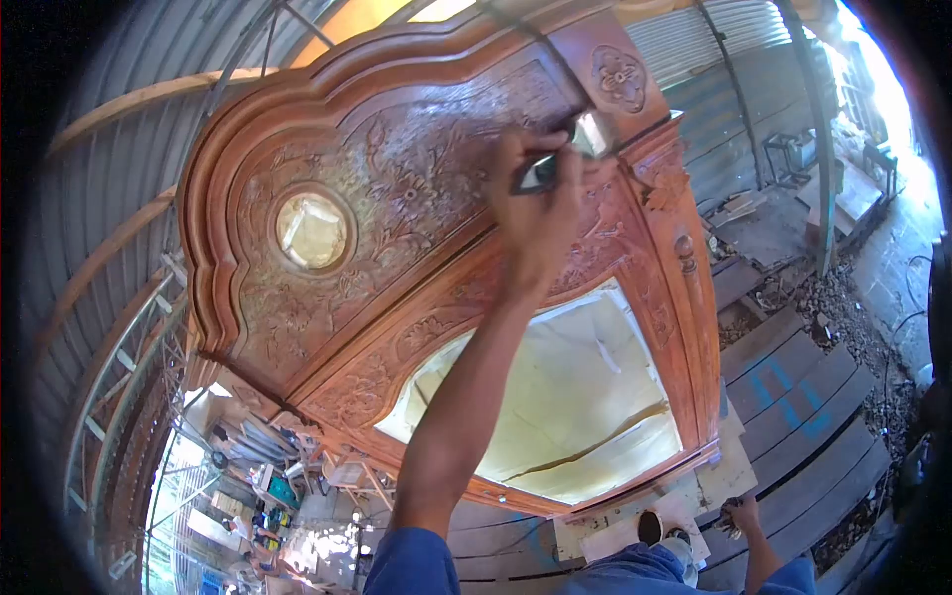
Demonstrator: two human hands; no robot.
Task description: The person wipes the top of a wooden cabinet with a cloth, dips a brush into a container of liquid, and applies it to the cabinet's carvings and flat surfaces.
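A large carved, reddish-brown wooden cabinet (426,268) fills the middle of the view, its upper part glossy in places. My left hand (540,203) is raised in front of its upper right, fingers closed round what looks like a paintbrush (592,134) with a shiny metal band; motion blurs it. Pale covering fills the large shaped panel (565,387) and the small round opening (311,231). Low at the right, beside the cabinet's base, my right hand (739,516) hangs with fingers curled; what it holds, if anything, cannot be made out.
Grey planks (803,397) cover the floor at right, beside rubble (863,307). Pale boards (729,461) lie under the cabinet and by my feet. Corrugated metal sheets (109,188) and a steel truss (129,362) stand at left. People (263,540) are at lower left.
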